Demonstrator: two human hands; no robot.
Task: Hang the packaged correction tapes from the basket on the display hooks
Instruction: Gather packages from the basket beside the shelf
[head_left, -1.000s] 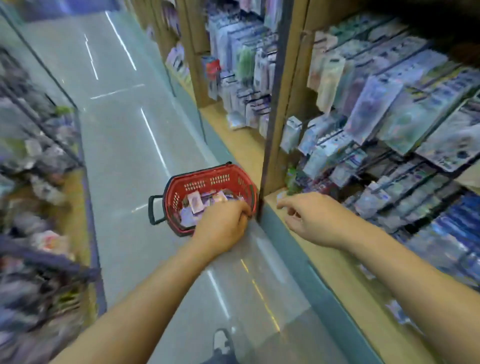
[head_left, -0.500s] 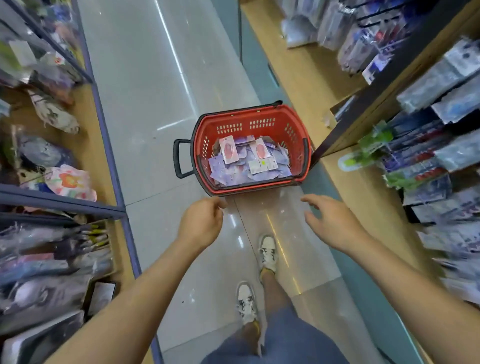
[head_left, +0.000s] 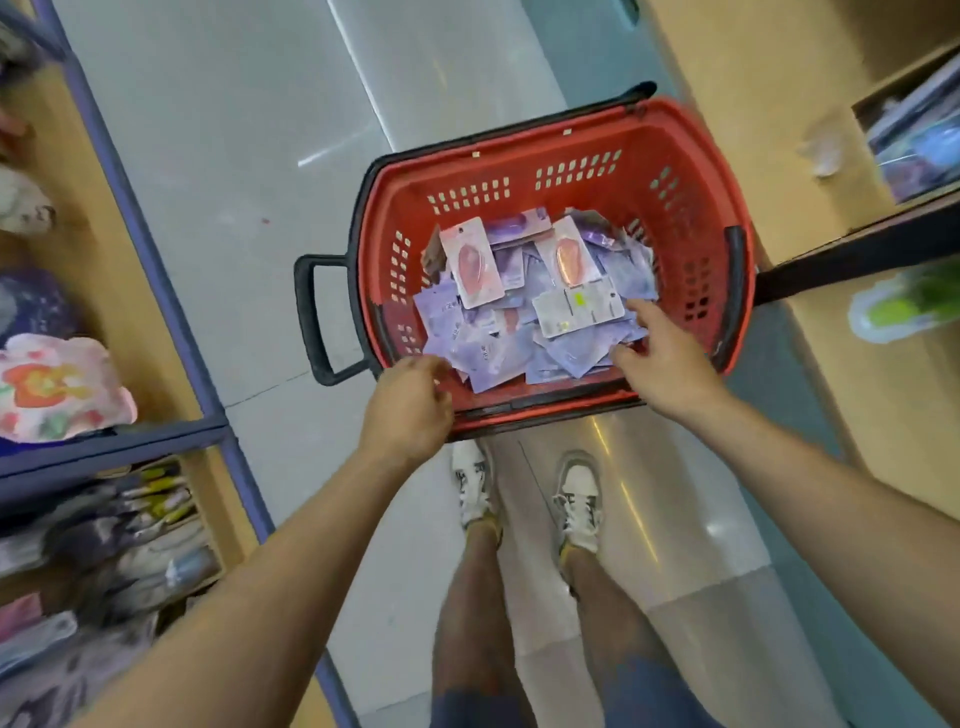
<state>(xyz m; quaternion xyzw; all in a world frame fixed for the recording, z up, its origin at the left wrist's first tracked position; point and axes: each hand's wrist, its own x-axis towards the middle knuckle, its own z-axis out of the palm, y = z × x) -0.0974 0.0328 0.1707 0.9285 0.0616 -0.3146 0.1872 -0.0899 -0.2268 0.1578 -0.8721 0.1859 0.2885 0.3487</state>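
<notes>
Nearest, the left hand (head_left: 410, 410) curls over the basket's (head_left: 519, 156) near-left corner, its fingertips hidden, so any grip is unclear. The right hand (head_left: 662, 364), fingers loosely spread, touches the packs (head_left: 493, 353) heaped inside. Two pink packs (head_left: 470, 265) on top lie lengthwise, near to far. Blurred shelves (head_left: 104, 234) flank the glossy grey floor (head_left: 234, 156).

Purple packets (head_left: 524, 332) heaped in red basket (head_left: 685, 171)
</notes>
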